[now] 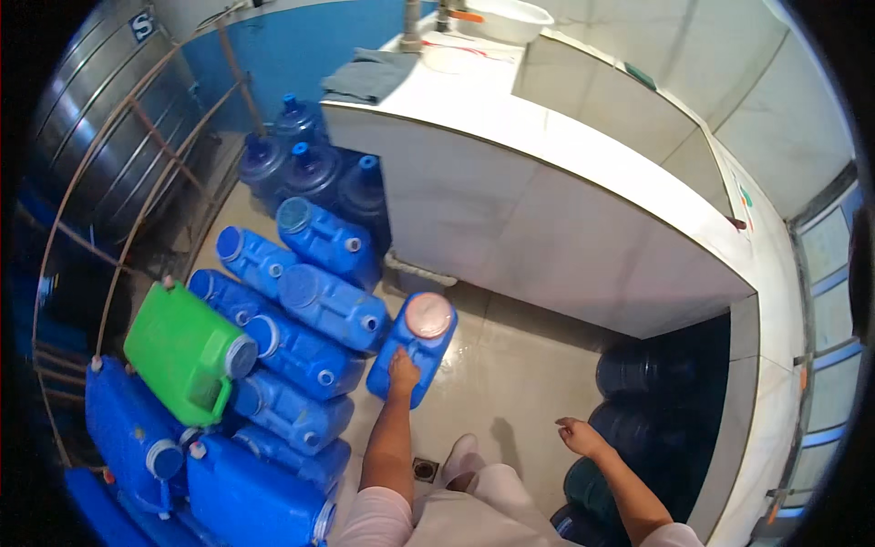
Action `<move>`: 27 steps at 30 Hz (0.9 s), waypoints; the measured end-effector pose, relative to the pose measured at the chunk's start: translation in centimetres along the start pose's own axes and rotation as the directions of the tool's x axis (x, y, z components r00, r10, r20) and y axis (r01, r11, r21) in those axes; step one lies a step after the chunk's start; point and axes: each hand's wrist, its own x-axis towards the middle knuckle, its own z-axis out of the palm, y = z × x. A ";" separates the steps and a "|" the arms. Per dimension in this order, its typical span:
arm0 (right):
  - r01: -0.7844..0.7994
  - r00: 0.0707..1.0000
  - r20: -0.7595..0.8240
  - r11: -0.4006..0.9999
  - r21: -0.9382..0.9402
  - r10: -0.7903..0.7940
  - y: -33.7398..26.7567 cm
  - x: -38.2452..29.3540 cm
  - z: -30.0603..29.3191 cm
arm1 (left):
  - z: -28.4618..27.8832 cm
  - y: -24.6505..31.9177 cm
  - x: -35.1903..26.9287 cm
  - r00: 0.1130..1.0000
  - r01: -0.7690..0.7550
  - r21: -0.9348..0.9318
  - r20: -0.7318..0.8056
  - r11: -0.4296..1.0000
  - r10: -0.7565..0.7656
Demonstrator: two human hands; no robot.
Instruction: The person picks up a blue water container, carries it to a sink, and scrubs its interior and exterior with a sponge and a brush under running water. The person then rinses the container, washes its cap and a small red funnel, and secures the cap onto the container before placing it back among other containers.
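My left hand (403,372) is on the handle area of a blue plastic water container (441,349) with a wide pale pinkish cap; the fingers are partly hidden, but they look closed round the handle. This container stands at the right end of a cluster of similar blue containers (328,297), which carry round blue or whitish caps. A green jerrycan (174,342) lies on top of the cluster at the left. Over the tiled floor to the right, my right hand (577,436) hangs with nothing in it, its fingers partly extended.
Round blue water bottles (311,171) stand behind the containers. A tiled counter (478,198) bears a folded grey cloth (369,74) and a white basin (513,20). Dark round bottles (625,372) lie beneath its right part. A rusty metal railing (140,113) and a steel tank (102,102) are at left.
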 end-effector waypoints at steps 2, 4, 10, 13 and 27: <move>-0.105 0.994 -0.012 0.994 0.043 0.106 3.0 -0.4 -1.0 | 1.4 1.5 1.3 0.960 0.195 0.074 0.191 0.978 -0.206; -0.147 0.989 -0.016 0.985 0.090 0.149 4.4 -0.1 -2.4 | 1.5 2.2 1.4 0.941 0.220 0.109 0.237 0.969 -0.240; -0.005 0.994 -0.102 0.983 0.185 0.025 3.1 0.3 -8.4 | -10.5 11.1 -2.3 0.971 -0.035 0.221 0.237 0.975 -0.018; 0.136 0.979 -0.179 0.966 0.221 -0.097 0.6 -0.1 -13.7 | -27.1 22.1 -2.5 0.948 -0.185 0.297 0.306 0.937 0.090; 0.522 0.778 -0.628 0.549 0.653 0.008 -4.7 -3.2 -41.4 | -63.3 54.3 4.6 0.644 -0.765 -0.351 -0.418 0.540 0.641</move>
